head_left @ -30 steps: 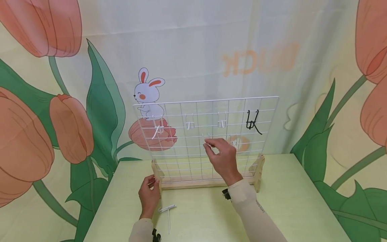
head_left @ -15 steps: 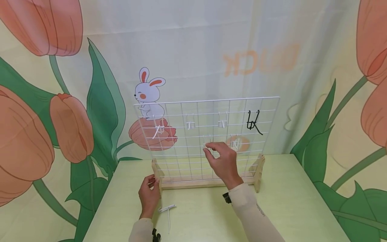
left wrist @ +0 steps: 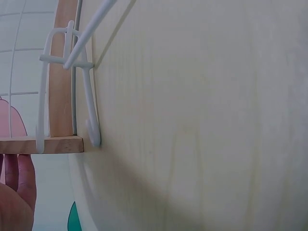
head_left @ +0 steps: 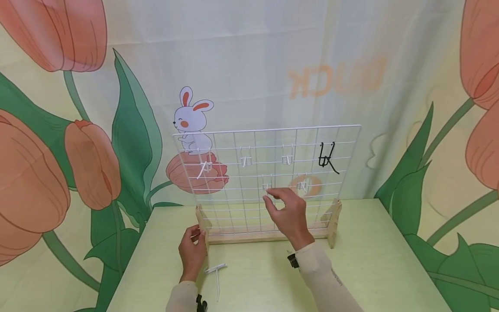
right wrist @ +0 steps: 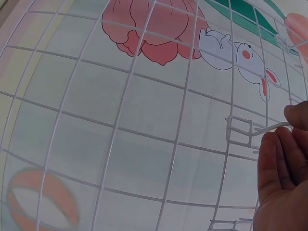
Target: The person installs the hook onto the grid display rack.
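Note:
A white wire grid panel (head_left: pixel 234 182) stands upright in a wooden stand (head_left: pixel 249 237). My right hand (head_left: pixel 289 212) is at the middle of the panel, just below a white wire hook (head_left: pixel 267 186) hanging on it. In the right wrist view, that hook's prong (right wrist: pixel 270 128) runs between thumb and fingers, which pinch it lightly. My left hand (head_left: pixel 192 251) rests its fingers against the stand's left foot. In the left wrist view, the fingers (left wrist: pixel 26 180) touch the wooden foot (left wrist: pixel 62 144). A loose white hook (head_left: pixel 216 273) lies on the table beside this hand.
Several more white hooks hang on the panel, including one at the upper left (head_left: pixel 204 165) and one at the lower right (head_left: pixel 302 186). A black hook (head_left: pixel 325 159) hangs at the upper right. The pale table (head_left: pixel 374 260) meets a printed curtain (head_left: pixel 253 65) behind.
My right hand has moved slightly down, showing more of the middle hook, and its thumb and forefinger have parted a little. My left hand and the loose hook have stayed still.

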`<state>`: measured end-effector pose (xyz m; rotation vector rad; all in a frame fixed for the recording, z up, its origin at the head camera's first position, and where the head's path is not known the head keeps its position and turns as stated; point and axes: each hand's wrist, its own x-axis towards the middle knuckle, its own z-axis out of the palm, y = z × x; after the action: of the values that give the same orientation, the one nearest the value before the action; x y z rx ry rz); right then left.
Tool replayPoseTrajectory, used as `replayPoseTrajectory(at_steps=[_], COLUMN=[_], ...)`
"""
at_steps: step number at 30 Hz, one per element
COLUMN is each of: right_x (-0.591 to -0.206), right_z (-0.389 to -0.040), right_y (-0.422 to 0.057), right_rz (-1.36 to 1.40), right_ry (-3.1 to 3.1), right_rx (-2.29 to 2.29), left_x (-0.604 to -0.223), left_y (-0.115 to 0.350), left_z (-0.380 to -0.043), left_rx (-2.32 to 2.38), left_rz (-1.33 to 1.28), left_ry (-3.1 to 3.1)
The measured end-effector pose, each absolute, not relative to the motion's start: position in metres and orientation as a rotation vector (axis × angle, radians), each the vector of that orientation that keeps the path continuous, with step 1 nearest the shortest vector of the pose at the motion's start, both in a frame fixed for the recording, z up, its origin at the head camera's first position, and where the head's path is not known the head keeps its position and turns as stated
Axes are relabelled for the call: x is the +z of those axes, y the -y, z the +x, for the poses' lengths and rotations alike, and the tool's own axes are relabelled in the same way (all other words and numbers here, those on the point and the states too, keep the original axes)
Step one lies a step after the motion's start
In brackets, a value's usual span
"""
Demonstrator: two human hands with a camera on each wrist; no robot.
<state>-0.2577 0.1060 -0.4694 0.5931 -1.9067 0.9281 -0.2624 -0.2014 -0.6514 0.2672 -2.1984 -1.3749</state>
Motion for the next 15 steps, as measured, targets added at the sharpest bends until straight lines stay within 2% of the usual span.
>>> replayPoseTrajectory(at_steps=[15], right_x=[-0.497], right_z=[-0.237], right_y=[-0.106], right_rz=[0.577], right_ry=[1.997], right_rx=[0.977], left_x=[-0.650], left_y=[0.202], left_z=[-0.261], left_rx=[-1.395], left_rz=[0.284], left_ry=[2.222])
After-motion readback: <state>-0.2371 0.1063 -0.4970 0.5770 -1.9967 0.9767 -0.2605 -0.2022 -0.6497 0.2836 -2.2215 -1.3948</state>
